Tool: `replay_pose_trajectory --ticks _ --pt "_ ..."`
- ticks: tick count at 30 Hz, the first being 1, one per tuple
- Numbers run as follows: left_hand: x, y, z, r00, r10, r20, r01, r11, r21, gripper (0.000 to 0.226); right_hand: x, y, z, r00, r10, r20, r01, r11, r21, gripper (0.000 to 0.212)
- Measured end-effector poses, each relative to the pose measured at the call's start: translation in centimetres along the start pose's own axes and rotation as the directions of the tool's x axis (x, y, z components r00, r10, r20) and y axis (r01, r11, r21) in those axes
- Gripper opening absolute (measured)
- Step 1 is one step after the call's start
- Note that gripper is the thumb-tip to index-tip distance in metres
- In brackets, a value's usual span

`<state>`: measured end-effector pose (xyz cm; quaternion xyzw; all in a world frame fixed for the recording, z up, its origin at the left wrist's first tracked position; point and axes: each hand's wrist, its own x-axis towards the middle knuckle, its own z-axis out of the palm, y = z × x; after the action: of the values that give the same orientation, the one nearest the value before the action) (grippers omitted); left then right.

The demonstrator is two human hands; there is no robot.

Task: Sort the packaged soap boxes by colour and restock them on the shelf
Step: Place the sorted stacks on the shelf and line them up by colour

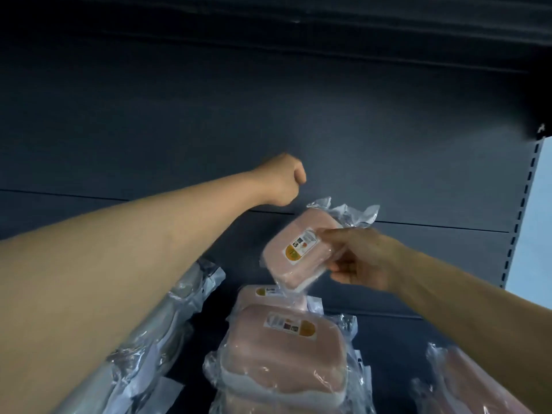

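- The right hand (358, 258) pinches a pink soap pack (298, 252) by its right edge — thumb on the labelled face, fingers curled beneath — and holds it tilted in the air, clear of the packs below.
- The pack is sealed in clear plastic wrap, with a white and orange label on top.
- Just under it lies a row of like pink packs (283, 354) on the dark shelf (388, 330), the nearest one large in the foreground, label up.
- The left hand (282, 179) is stretched forward toward the dark back panel (179, 115), its fingers curled into a fist that holds nothing.
- Beneath the left forearm lies another wrapped pack (167, 324); its colour cannot be told.
- A further pinkish pack (466, 383) lies at lower right, apart from the row.
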<state>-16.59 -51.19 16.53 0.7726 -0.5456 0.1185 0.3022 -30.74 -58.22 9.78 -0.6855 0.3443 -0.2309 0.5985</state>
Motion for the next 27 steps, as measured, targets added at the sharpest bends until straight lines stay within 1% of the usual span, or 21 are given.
replay_pose_trajectory --ticks 3,5,7,10,13,15,17,19,21,22,23,24,26,27 --pt "-1.0 -2.3 -0.1 0.982 -0.073 0.175 0.045 0.986 0.163 0.042 1.4 0.2 1.4 0.996 0.088 -0.018 -0.086 0.992 0.09 0.021" --pt "-1.8 -3.6 0.0 0.939 -0.153 0.308 0.086 0.972 0.218 0.057 2.0 0.2 3.0 0.991 0.134 0.007 -0.133 0.976 0.171 0.019" --pt "-2.5 -4.7 0.2 0.884 -0.213 0.416 0.112 0.96 0.255 0.071 2.4 0.6 4.6 0.986 0.164 0.041 -0.169 0.962 0.214 0.015" --pt "-3.2 -5.9 1.1 0.826 -0.251 0.504 0.112 0.951 0.29 0.084 2.8 1.9 6.0 0.974 0.206 0.095 -0.222 0.954 0.2 0.012" --pt "-3.9 -6.6 2.6 0.803 -0.241 0.546 0.046 0.937 0.346 0.091 2.4 2.8 5.4 0.976 0.205 0.079 -0.212 0.973 0.087 0.013" --pt "-4.2 -7.0 3.5 0.785 -0.238 0.572 0.02 0.933 0.36 0.095 2.0 2.8 4.1 0.979 0.2 0.035 -0.198 0.979 -0.052 0.014" --pt "-4.3 -7.2 4.3 0.764 -0.249 0.596 0.008 0.926 0.378 0.101 1.8 2.7 2.5 0.977 0.215 -0.004 -0.212 0.962 -0.17 0.018" --pt "-4.4 -7.2 4.9 0.756 -0.262 0.599 -0.006 0.913 0.408 0.104 2.1 2.6 1.4 0.971 0.229 -0.06 -0.237 0.946 -0.219 0.03" --pt "-4.5 -7.2 5.4 0.755 -0.279 0.593 -0.021 0.894 0.447 0.103 2.7 2.9 0.7 0.972 0.212 -0.098 -0.229 0.949 -0.218 0.05" --pt "-4.5 -7.1 5.6 0.756 -0.284 0.589 -0.033 0.883 0.468 0.1 3.0 3.0 0.6 0.975 0.202 -0.098 -0.218 0.955 -0.203 0.056" --pt "-4.5 -7.0 5.7 0.761 -0.285 0.583 -0.048 0.872 0.488 0.094 3.2 3.2 0.7 0.977 0.198 -0.081 -0.21 0.959 -0.19 0.056" --pt "-4.5 -6.9 5.7 0.766 -0.281 0.578 -0.062 0.862 0.502 0.087 3.5 3.4 0.7 0.979 0.196 -0.058 -0.203 0.963 -0.175 0.051" --pt "-4.5 -6.7 5.4 0.779 -0.273 0.564 -0.077 0.852 0.518 0.076 3.9 3.7 0.9 0.983 0.185 0.005 -0.182 0.973 -0.14 0.032" --pt "-4.4 -6.6 5.3 0.787 -0.265 0.557 -0.077 0.854 0.515 0.073 3.9 3.6 1.0 0.986 0.165 0.013 -0.161 0.976 -0.144 0.019"
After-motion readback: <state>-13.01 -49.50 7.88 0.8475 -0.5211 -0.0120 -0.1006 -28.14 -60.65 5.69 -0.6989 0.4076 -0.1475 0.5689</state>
